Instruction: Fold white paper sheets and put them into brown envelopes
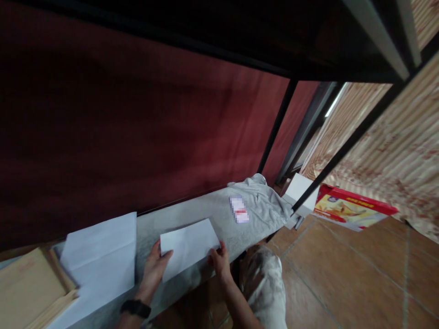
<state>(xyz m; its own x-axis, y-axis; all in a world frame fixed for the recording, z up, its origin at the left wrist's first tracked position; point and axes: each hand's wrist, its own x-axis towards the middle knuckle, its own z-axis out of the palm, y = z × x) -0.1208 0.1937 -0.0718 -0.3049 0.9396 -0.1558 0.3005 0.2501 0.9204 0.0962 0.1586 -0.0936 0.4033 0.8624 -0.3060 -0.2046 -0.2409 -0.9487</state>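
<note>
Presently, the left hand (156, 264) and right hand (221, 262) pinch opposite ends of a white rectangular paper sheet (188, 247) over a grey cloth-covered shelf (152, 223).

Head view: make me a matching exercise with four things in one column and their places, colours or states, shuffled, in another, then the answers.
1. Dark wristband
2. White sheet
3. Printed package
4. Crumpled cloth

A. Red and yellow
B. Worn on a wrist
C. Grey
D. Held by left hand and right hand

Pairs: 1-B, 2-D, 3-A, 4-C
</note>
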